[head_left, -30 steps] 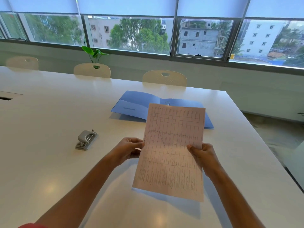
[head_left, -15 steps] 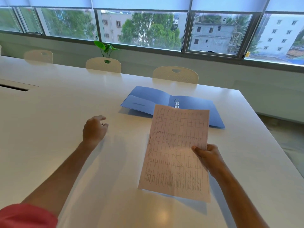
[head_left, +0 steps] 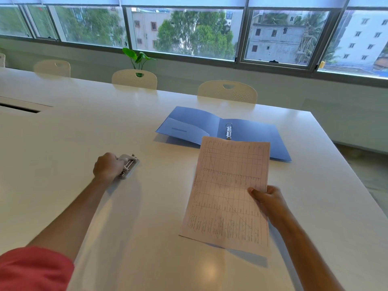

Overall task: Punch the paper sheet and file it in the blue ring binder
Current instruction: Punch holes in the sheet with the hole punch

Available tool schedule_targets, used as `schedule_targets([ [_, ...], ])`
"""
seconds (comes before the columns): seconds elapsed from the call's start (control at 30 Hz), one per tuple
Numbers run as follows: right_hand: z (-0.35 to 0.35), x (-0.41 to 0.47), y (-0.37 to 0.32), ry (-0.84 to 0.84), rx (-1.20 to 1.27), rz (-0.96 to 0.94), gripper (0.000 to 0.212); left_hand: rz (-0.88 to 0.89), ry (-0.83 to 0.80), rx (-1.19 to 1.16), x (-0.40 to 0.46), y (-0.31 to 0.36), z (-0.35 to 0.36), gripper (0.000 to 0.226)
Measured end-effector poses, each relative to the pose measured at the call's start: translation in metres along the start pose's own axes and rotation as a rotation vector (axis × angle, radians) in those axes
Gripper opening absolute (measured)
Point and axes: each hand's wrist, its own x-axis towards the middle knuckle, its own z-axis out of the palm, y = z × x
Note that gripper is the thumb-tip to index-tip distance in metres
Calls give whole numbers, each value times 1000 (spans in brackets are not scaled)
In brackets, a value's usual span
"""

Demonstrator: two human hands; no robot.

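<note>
While the right hand [head_left: 267, 199] pinches the right edge of the paper sheet [head_left: 227, 194], thumb on top, holding it tilted up off the white table [head_left: 63, 133], the left hand [head_left: 108, 166] curls around the grey hole punch [head_left: 128, 165] that sits on the table well to the left of the sheet. Just beyond the sheet's top edge lies the blue ring binder [head_left: 247, 131], open flat, its metal rings [head_left: 228, 131] showing at the spine.
</note>
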Motion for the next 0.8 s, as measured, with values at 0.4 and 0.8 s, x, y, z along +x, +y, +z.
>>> schedule_targets([
  [0.4,-6,-1,6,14,32,16,15,-126,-156,-454,1,5,6,28],
  [0.8,-18,-10,1,31,41,-7,18,-280,-738,-1046,-58,51,26,15],
])
